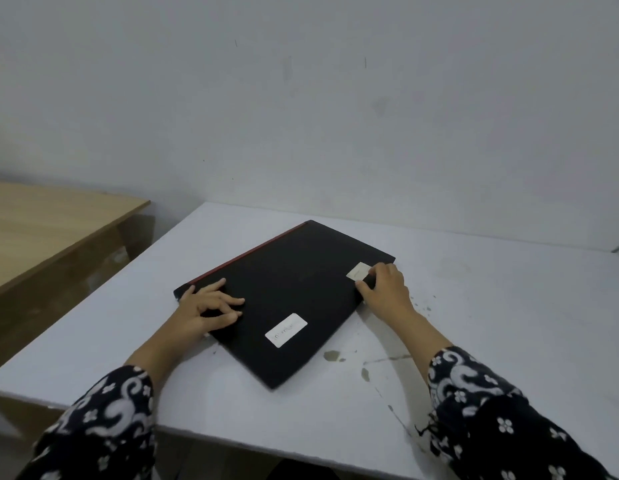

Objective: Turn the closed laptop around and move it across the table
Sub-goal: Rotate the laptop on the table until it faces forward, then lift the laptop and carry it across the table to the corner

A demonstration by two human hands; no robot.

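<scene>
Two hands are on the closed black laptop [287, 299], which lies flat and skewed, one corner pointing at the person, near the middle of the white table [491, 306]. It looks stiff, flat and fairly heavy, so sliding and pivoting by opposite edges should suit it better than lifting. The left hand [204, 311] presses spread fingers on the lid near the red-trimmed corner. The right hand [386, 287] curls over the opposite edge by a pale sticker [359, 271]; whether its fingers hook underneath is unclear. A wooden table [51, 220] stands to the left.
</scene>
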